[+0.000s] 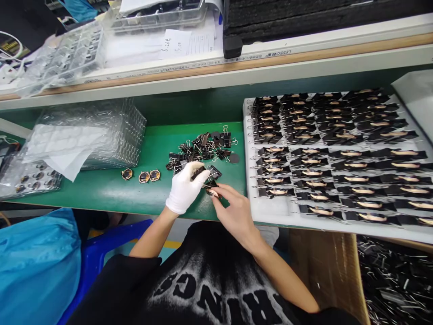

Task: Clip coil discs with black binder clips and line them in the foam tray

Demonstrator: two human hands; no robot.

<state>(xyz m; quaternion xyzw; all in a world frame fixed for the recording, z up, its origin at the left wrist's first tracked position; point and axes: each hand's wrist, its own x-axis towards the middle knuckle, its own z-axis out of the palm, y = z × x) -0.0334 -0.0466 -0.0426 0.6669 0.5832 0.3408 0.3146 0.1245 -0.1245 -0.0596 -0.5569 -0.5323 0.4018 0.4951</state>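
My left hand [186, 187], in a white glove, is closed around a black binder clip [199, 172] in front of the clip pile. My bare right hand [235, 214] pinches a small round watch case [213, 192] with a rose-gold rim, tilted on its edge. Another black clip [211, 184] lies against this case, between my two hands; how far its jaws grip is hidden by my fingers. Just beyond my hands is a heap of black binder clips [204, 144] with wire handles. To the left, three more watch cases [154, 175] lie face up on the green table [162, 198].
At right, a white foam tray [270, 210] bears rows of clipped cases. Stacked clear plastic trays [131, 135] stand at left. A shelf edge [209, 72] crosses above the table. Below right is a cardboard box [324, 271] beside many loose clips [395, 280].
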